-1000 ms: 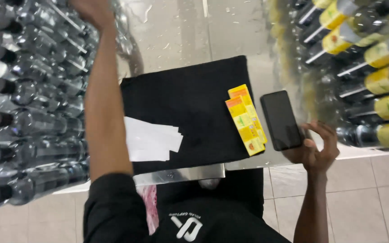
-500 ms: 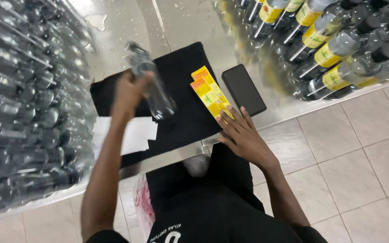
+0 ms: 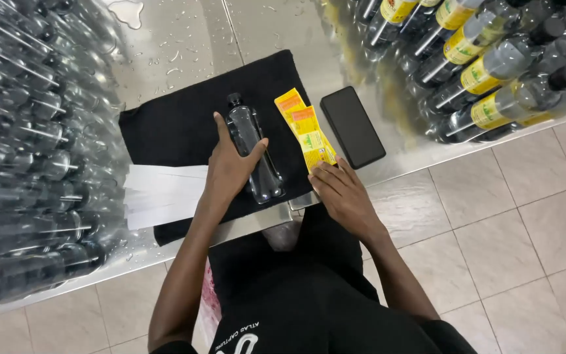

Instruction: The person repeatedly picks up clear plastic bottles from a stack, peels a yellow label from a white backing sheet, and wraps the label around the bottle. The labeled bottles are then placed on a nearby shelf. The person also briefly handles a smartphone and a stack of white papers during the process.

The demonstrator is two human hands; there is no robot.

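A clear plastic bottle with a black cap lies on a black cloth spread over a wet metal table. My left hand grips the bottle around its middle and holds it down on the cloth. To the right of it lies a strip of yellow and orange labels. My right hand rests on the near end of that strip, fingertips touching the bottom label.
A black phone lies face down right of the labels. White paper strips sit at the cloth's left edge. Unlabelled clear bottles are piled on the left; bottles with yellow labels are stacked on the right. Tiled floor lies below.
My left hand brought a bottle from the left pile and laid it on the cloth. My right hand moved from near the phone onto the label strip.
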